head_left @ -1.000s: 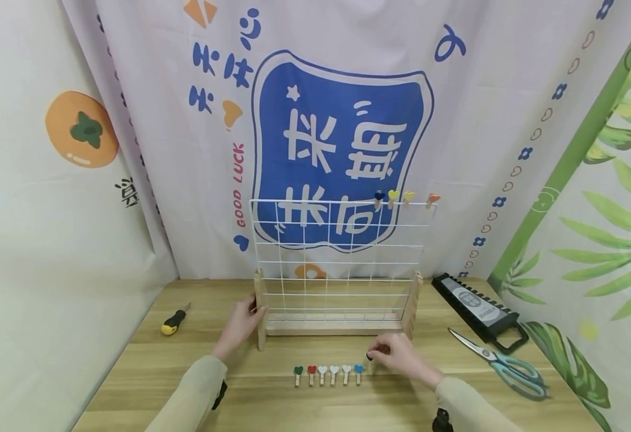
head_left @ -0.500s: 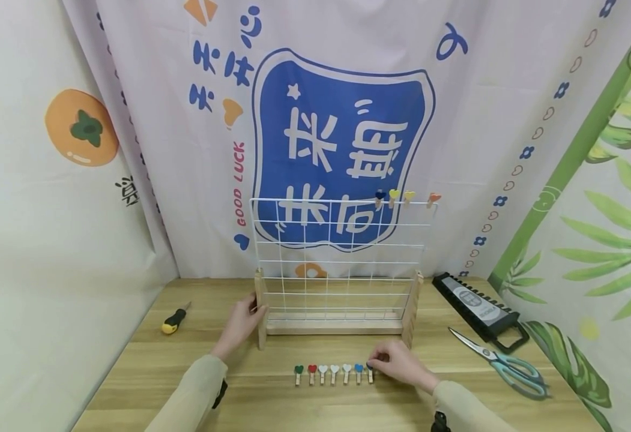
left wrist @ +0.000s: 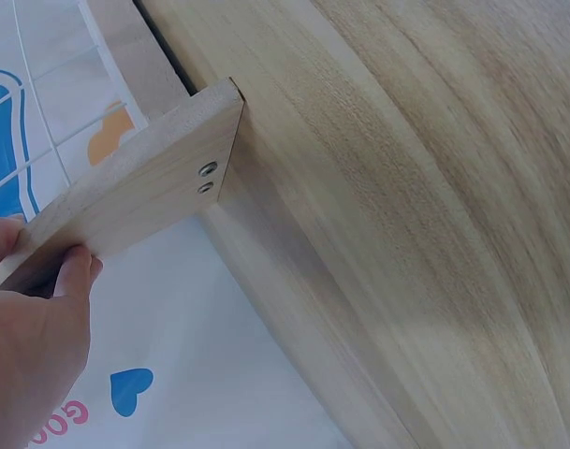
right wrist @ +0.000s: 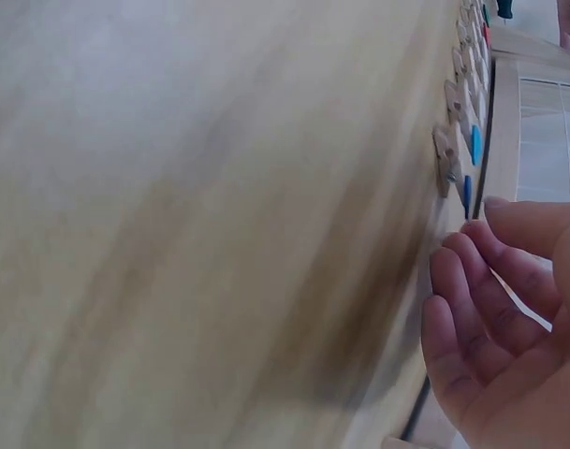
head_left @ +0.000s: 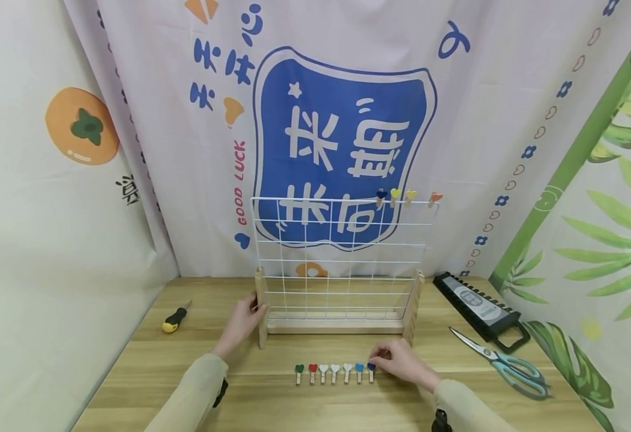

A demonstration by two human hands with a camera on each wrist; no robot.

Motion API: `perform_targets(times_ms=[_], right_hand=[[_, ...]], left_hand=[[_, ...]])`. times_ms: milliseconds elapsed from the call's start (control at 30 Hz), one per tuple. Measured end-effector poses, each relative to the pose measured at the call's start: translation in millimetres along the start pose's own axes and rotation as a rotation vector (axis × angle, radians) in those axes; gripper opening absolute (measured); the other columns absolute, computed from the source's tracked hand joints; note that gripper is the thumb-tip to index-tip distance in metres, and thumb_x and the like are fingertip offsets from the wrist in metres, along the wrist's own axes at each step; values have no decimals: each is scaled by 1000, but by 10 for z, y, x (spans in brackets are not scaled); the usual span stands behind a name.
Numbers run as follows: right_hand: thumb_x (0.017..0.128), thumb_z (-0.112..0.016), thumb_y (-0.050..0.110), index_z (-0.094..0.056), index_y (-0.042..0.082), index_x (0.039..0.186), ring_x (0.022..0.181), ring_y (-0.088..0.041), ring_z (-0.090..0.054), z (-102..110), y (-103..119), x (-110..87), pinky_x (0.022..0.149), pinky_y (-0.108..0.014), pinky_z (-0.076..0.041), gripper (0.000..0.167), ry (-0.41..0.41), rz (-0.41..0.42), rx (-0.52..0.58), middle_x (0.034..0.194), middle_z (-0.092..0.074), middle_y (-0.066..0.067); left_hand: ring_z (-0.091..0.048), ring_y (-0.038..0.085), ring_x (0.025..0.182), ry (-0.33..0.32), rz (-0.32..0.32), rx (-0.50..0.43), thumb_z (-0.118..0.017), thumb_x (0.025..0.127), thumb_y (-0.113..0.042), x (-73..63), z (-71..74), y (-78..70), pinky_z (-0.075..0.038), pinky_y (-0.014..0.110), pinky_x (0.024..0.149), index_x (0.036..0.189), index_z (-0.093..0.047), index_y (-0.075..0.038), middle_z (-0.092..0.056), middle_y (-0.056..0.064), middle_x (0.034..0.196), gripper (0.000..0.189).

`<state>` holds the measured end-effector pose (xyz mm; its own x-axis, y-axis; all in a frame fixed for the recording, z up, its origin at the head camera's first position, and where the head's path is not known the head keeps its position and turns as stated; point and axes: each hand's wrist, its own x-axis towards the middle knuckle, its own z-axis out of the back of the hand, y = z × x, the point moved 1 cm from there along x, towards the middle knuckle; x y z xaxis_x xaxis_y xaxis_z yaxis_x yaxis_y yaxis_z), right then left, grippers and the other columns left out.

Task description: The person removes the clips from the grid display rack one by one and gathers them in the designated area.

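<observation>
My left hand (head_left: 244, 318) grips the wooden side post (left wrist: 144, 178) of a white wire grid rack (head_left: 329, 243), thumb on one side and fingers on the other. At the right end of a row on the table, my right hand (head_left: 398, 360) has its thumb and fingertips at the heart of a dark blue heart mini clothespin (head_left: 371, 375). In the right wrist view that clothespin (right wrist: 444, 161) lies just beyond the fingertips (right wrist: 474, 227). Left of it lie a blue heart clothespin (head_left: 359, 373), several white ones (head_left: 335, 373), a red one (head_left: 312, 373) and a green one (head_left: 299, 373).
Several heart clothespins, including a yellow one (head_left: 395, 194) and an orange one (head_left: 436, 197), sit on the rack's top wire at right. Scissors (head_left: 501, 363) and a black-handled, sheathed tool (head_left: 480, 309) lie at right. A screwdriver (head_left: 175, 319) lies at left.
My right hand has lowered the dark blue clothespin from just above the table to the right end of the row. The left hand stays on the post.
</observation>
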<state>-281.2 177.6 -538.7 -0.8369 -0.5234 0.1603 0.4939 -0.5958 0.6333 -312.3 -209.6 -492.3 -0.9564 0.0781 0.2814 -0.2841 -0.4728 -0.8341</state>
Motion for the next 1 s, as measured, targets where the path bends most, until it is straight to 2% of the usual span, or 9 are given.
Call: perform_targets(times_ms=[233, 367, 433, 600, 733, 867, 1000], right_hand=[[89, -71, 10, -74, 4, 91, 70, 2, -60, 285, 186, 107, 61, -14, -55, 7, -97, 84, -60, 83, -74, -3], [89, -71, 9, -73, 4, 96, 73, 0, -63, 602, 446, 217, 65, -14, -58, 9, -146, 98, -78, 86, -74, -4], [88, -71, 7, -73, 3, 97, 73, -4, -65, 801, 613, 277, 66, -15, -59, 10, -186, 130, -95, 87, -74, -6], [87, -71, 3, -72, 0, 97, 78, -18, -69, 1331, 1048, 416, 73, -21, -63, 11, -359, 271, -201, 90, -74, -10], [85, -74, 3, -72, 1, 96, 82, -20, -70, 1715, 1351, 513, 78, -24, -63, 11, -504, 387, -285, 91, -74, -8], [82, -78, 3, -72, 2, 97, 86, -20, -69, 2043, 1613, 615, 83, -13, -57, 17, -606, 478, -324, 94, -74, -10], [82, -78, 3, -71, -1, 100, 86, -22, -67, 2287, 1784, 733, 84, -4, -48, 20, -642, 518, -349, 96, -73, -14]], left_hand=[[-53, 52, 126, 8, 19, -2, -58, 97, -2, 1, 3, 9, -52, 52, 103, 136, -43, 20, -50, 41, 136, 47], [-52, 52, 126, 8, 24, -7, -58, 97, -1, -2, 10, 5, -51, 53, 103, 137, -42, 20, -48, 42, 136, 48], [-53, 52, 126, 7, 19, -2, -58, 97, -1, -3, 10, 1, -51, 53, 103, 137, -42, 20, -48, 42, 136, 48], [-53, 51, 126, 5, 19, 1, -59, 97, -2, -1, 0, 2, -52, 52, 103, 137, -42, 20, -48, 41, 137, 49], [-53, 51, 126, 1, 27, -3, -59, 97, -2, 5, -8, 8, -52, 53, 103, 137, -42, 20, -49, 41, 137, 49], [-53, 52, 126, 2, 29, -5, -59, 97, -1, 13, -12, 12, -51, 53, 103, 137, -42, 20, -48, 42, 136, 48], [-52, 53, 126, 9, 36, -18, -58, 97, -1, 18, -12, 5, -50, 54, 103, 138, -41, 21, -47, 42, 138, 49]])
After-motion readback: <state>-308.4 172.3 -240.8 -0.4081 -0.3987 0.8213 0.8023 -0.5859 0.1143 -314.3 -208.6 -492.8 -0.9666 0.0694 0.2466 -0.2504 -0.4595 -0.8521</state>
